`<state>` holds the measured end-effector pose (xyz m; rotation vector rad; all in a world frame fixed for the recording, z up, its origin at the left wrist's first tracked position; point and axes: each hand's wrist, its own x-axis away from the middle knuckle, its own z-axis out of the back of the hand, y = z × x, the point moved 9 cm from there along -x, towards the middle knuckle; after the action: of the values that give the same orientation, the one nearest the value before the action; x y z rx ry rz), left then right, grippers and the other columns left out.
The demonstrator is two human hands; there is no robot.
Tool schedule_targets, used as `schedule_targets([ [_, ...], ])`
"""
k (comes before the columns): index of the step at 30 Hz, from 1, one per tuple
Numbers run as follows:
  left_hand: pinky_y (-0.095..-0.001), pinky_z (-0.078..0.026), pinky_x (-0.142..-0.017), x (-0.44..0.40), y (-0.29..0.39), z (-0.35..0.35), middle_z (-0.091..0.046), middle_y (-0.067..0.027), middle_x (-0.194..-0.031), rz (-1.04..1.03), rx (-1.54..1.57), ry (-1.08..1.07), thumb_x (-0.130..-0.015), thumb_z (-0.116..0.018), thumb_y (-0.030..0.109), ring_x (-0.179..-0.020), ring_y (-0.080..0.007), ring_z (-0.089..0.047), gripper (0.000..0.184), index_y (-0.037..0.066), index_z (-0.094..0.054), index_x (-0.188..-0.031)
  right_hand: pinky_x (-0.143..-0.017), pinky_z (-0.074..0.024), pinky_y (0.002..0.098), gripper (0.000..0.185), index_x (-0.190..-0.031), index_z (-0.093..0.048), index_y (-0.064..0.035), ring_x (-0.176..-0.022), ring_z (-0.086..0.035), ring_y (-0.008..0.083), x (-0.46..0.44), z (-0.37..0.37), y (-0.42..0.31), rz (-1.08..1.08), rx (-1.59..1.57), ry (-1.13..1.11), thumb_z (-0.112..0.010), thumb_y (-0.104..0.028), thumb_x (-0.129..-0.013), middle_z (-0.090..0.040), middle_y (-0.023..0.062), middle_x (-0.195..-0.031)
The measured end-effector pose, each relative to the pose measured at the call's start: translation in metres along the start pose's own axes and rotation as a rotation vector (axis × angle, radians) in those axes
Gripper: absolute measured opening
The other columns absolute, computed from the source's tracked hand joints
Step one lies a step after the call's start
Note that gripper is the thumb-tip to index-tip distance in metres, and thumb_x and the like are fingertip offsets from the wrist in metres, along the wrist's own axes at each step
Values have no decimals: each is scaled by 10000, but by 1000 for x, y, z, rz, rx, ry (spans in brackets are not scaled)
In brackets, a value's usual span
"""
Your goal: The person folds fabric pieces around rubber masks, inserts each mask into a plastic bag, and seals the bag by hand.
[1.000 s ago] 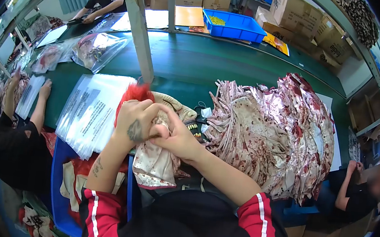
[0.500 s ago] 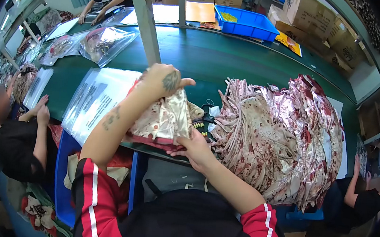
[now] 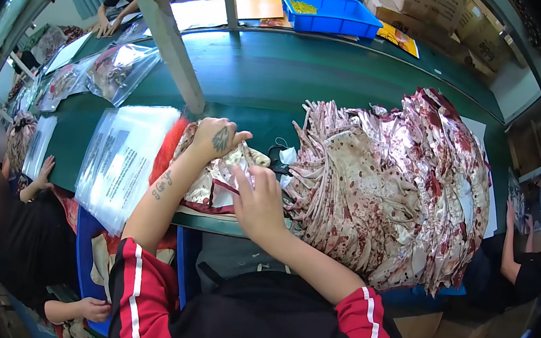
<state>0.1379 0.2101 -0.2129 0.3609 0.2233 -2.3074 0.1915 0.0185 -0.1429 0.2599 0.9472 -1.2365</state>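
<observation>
A cream cloth piece with red-brown spots and dark red trim lies in front of me at the near edge of the green table. My left hand grips its far part, thumb stretched to the right and the other fingers mostly hidden. At the cloth's right side, my right hand holds the trimmed edge, where a pale fold shows; its fingertips are slightly blurred. Fluffy red material sits by my left forearm. Close to my right hand is a big heap of similar spotted cloth pieces.
Printed clear plastic bags lie left of the cloth, and filled bags farther back. A metal post rises from the table. A blue tray stands at the back. Blue bins are below the near edge. Co-workers sit left and right.
My right hand has moved up over the cloth from its near edge, folding the trimmed edge. The red fluff now shows more. My view has shifted; the left co-worker's one hand has dropped low.
</observation>
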Motion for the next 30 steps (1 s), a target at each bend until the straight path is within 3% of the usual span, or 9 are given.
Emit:
schedule_targets([
  [6, -379, -489, -542, 4, 0, 1, -649, -103, -612, -10, 75, 98, -921, -517, 630, -488, -326, -572, 678, 56, -668, -595, -630, -467, 347, 451, -1254, -592, -62, -675, -519, 233, 39, -10, 42, -204, -117, -199, -645, -65, -805, -542, 74, -844],
  [10, -411, -490, -598, 4, -1, -6, -623, -99, -646, 29, 106, -20, -929, -539, 570, -551, -344, -582, 615, 45, -626, -621, -615, -458, 341, 435, -1236, -632, -85, -671, -522, 230, 69, -16, 39, -247, 178, -514, -644, -61, -801, -544, 63, -839],
  [16, -396, -485, -618, 7, 1, 2, -596, -82, -628, -9, 141, 57, -922, -581, 532, -545, -323, -576, 560, 59, -615, -624, -662, -472, 361, 430, -1235, -654, -110, -754, -547, 247, 70, -14, 33, -172, 145, -483, -639, -73, -806, -542, 104, -891],
  [20, -372, -479, -639, 11, 11, 13, -569, -67, -615, -100, 119, 191, -910, -627, 492, -534, -298, -568, 500, 81, -598, -628, -849, -479, 416, 490, -1290, -616, -99, -1026, -572, 313, 69, -6, 33, -154, 50, -386, -638, -83, -801, -567, 180, -1139],
  [21, -372, -479, -639, 11, 12, 13, -569, -67, -615, -100, 118, 193, -910, -627, 492, -534, -298, -568, 500, 81, -598, -628, -849, -479, 416, 490, -1290, -616, -99, -1026, -572, 313, 68, -6, 33, -153, 51, -386, -638, -83, -801, -567, 180, -1139],
  [25, -358, -473, -650, 10, 18, 14, -555, -54, -610, -125, 60, 209, -897, -662, 462, -535, -276, -571, 456, 100, -581, -631, -1040, -385, 502, 532, -1315, -572, -53, -1308, -443, 387, 63, -12, 1, 125, 72, -440, -636, -75, -787, -442, 219, -1436],
  [30, -360, -472, -649, 9, 21, 20, -572, -49, -626, -153, 40, 210, -898, -661, 463, -532, -268, -570, 459, 97, -582, -634, -1104, -309, 565, 546, -1313, -540, -12, -1406, -356, 428, 89, -26, 21, -30, -140, -491, -627, -33, -773, -353, 205, -1549],
])
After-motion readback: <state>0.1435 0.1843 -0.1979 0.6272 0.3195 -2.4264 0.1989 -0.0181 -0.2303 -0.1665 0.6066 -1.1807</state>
